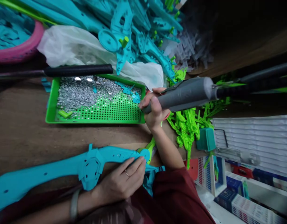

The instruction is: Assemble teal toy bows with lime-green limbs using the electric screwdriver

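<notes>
Brown bench (pixel 24 137) has a green tray (pixel 106 112) at nine o'clock. Right hand (pixel 155 112) holds a grey tool (pixel 185 95); left hand (pixel 123 180) touches a blue piece (pixel 61 168), grip hard to see.

The brown surface (pixel 24 130) lies beside deep shadow at upper right. Pale ridged sheeting (pixel 255 140) stands near boxes (pixel 248 207).

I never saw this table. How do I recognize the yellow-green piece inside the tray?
On the brown table, find the long green tray. Look in its near left corner. The small piece there is yellow-green, unlike the silver bits beside it and the blue pieces farther right.
</notes>
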Demonstrator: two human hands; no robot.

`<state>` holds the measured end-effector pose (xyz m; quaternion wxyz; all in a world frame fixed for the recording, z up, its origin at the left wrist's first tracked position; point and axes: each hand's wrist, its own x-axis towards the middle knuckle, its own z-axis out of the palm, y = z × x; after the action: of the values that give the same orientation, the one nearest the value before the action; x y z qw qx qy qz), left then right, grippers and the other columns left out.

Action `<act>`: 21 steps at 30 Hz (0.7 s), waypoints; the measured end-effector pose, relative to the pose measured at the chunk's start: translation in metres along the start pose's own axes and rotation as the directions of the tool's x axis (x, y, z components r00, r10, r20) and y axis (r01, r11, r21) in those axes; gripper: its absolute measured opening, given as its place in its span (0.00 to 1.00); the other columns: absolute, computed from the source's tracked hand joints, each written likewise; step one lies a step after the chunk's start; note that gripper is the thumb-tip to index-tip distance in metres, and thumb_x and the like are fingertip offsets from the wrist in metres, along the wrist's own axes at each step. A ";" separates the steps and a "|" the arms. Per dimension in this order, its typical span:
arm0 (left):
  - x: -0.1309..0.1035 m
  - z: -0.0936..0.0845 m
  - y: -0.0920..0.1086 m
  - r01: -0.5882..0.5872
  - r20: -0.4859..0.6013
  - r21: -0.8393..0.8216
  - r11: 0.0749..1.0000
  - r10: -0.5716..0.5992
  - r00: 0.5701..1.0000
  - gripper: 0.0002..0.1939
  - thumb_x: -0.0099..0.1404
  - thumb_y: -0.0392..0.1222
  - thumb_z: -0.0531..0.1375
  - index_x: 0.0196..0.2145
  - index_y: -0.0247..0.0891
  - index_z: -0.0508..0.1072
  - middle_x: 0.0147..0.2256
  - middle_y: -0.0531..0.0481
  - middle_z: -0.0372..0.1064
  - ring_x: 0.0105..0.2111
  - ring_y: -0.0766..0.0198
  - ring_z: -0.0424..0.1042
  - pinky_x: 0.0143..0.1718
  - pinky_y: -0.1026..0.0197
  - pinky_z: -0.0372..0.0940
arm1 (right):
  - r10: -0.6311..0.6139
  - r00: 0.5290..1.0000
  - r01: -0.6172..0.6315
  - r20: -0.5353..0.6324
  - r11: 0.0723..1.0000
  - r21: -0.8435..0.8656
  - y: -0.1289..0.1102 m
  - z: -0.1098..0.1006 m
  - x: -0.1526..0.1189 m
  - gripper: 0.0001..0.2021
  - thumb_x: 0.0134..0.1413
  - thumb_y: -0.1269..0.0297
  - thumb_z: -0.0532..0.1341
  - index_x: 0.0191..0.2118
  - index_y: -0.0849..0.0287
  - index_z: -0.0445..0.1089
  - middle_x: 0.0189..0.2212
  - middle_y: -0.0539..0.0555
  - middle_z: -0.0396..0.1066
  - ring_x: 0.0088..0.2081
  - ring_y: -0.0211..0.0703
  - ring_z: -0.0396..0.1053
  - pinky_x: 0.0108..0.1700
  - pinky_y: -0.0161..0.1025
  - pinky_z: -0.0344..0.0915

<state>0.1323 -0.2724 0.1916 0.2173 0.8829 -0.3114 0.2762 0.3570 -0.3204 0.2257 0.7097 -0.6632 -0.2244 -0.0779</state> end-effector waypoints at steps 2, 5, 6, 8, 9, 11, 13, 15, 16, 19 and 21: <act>-0.001 0.000 0.002 -0.002 -0.010 -0.031 1.000 0.002 1.000 0.13 0.71 0.38 0.55 0.46 0.32 0.77 0.56 0.39 0.74 0.59 0.49 0.70 0.67 0.45 0.56 | -0.004 0.999 0.005 -0.052 1.000 0.016 0.000 0.002 0.000 0.16 0.56 0.49 0.62 0.44 0.50 0.59 0.18 0.39 0.60 0.17 0.34 0.61 0.24 0.36 0.63; -0.001 0.003 0.006 0.008 -0.038 -0.014 1.000 -0.008 0.999 0.11 0.70 0.39 0.56 0.42 0.31 0.76 0.56 0.35 0.73 0.59 0.47 0.71 0.67 0.44 0.58 | -0.027 0.995 0.028 -0.096 1.000 0.009 0.007 0.005 0.000 0.17 0.57 0.48 0.62 0.44 0.51 0.60 0.18 0.39 0.60 0.17 0.33 0.62 0.24 0.35 0.63; -0.001 0.004 0.007 0.007 -0.046 -0.005 1.000 -0.007 0.999 0.11 0.70 0.38 0.56 0.41 0.31 0.76 0.56 0.34 0.73 0.59 0.47 0.71 0.67 0.43 0.58 | -0.033 0.994 0.034 -0.101 0.999 0.009 0.010 0.006 0.001 0.17 0.57 0.48 0.62 0.44 0.51 0.60 0.18 0.39 0.61 0.17 0.33 0.63 0.24 0.35 0.63; -0.001 0.005 0.008 0.004 -0.068 0.006 1.000 -0.004 0.998 0.11 0.71 0.37 0.55 0.40 0.30 0.76 0.56 0.33 0.73 0.58 0.46 0.71 0.67 0.43 0.58 | -0.036 0.994 0.037 -0.105 0.999 0.010 0.012 0.008 0.005 0.17 0.57 0.49 0.63 0.44 0.52 0.61 0.18 0.39 0.62 0.18 0.33 0.64 0.24 0.35 0.62; -0.001 0.005 0.008 -0.002 -0.074 0.005 1.000 0.002 0.997 0.11 0.71 0.36 0.55 0.40 0.30 0.76 0.56 0.32 0.73 0.58 0.46 0.71 0.67 0.43 0.58 | -0.033 0.993 0.034 -0.110 0.999 0.007 0.009 0.008 0.007 0.17 0.56 0.49 0.64 0.44 0.52 0.62 0.18 0.39 0.62 0.18 0.33 0.64 0.24 0.35 0.63; -0.001 0.004 0.008 -0.010 -0.073 -0.003 1.000 0.010 0.997 0.11 0.70 0.35 0.55 0.40 0.28 0.76 0.55 0.32 0.73 0.58 0.46 0.71 0.67 0.43 0.58 | -0.025 0.991 0.028 -0.132 0.999 0.017 -0.009 0.005 0.008 0.16 0.55 0.50 0.65 0.42 0.52 0.64 0.18 0.40 0.63 0.18 0.34 0.65 0.24 0.35 0.64; 0.000 0.003 0.007 -0.014 -0.065 -0.007 1.000 0.014 0.998 0.11 0.70 0.33 0.55 0.41 0.27 0.76 0.56 0.30 0.72 0.59 0.45 0.70 0.67 0.43 0.59 | -0.016 0.988 0.031 -0.154 0.995 0.098 -0.042 -0.006 -0.002 0.13 0.56 0.53 0.65 0.42 0.52 0.66 0.18 0.40 0.63 0.18 0.33 0.64 0.23 0.35 0.64; 0.000 0.002 0.006 -0.014 -0.066 -0.019 1.000 0.013 0.998 0.10 0.70 0.31 0.55 0.41 0.26 0.76 0.57 0.28 0.71 0.60 0.43 0.69 0.66 0.43 0.61 | 0.000 0.995 0.023 -0.104 0.977 0.213 -0.085 -0.023 -0.025 0.11 0.59 0.56 0.64 0.44 0.51 0.67 0.19 0.41 0.63 0.17 0.34 0.62 0.21 0.34 0.63; 0.000 0.002 0.006 -0.018 -0.067 -0.029 0.999 0.016 0.998 0.10 0.70 0.31 0.55 0.41 0.26 0.77 0.57 0.28 0.71 0.60 0.43 0.69 0.65 0.43 0.62 | 0.001 1.000 0.006 -0.028 0.970 0.243 -0.105 -0.032 -0.042 0.11 0.60 0.56 0.63 0.46 0.51 0.68 0.19 0.41 0.63 0.17 0.35 0.62 0.20 0.34 0.63; 0.001 0.002 0.005 -0.029 -0.072 -0.064 0.998 0.024 0.997 0.11 0.71 0.31 0.54 0.42 0.25 0.77 0.55 0.28 0.72 0.59 0.42 0.70 0.61 0.43 0.66 | 0.088 0.991 -0.104 0.101 0.981 0.164 -0.147 -0.058 -0.099 0.15 0.61 0.55 0.61 0.52 0.50 0.65 0.20 0.43 0.63 0.21 0.38 0.64 0.24 0.38 0.68; 0.001 0.001 0.005 -0.038 -0.072 -0.067 0.997 0.033 0.997 0.13 0.71 0.30 0.53 0.43 0.24 0.77 0.55 0.28 0.72 0.59 0.41 0.70 0.59 0.43 0.68 | 0.112 0.989 -0.123 0.095 0.986 0.114 -0.153 -0.069 -0.129 0.19 0.61 0.55 0.61 0.56 0.49 0.63 0.23 0.45 0.65 0.23 0.39 0.67 0.28 0.40 0.70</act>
<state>0.1303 -0.2772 0.1926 0.2533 0.8589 -0.3285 0.3003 0.1944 -0.4285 0.3085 0.7408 -0.6345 -0.2203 0.0070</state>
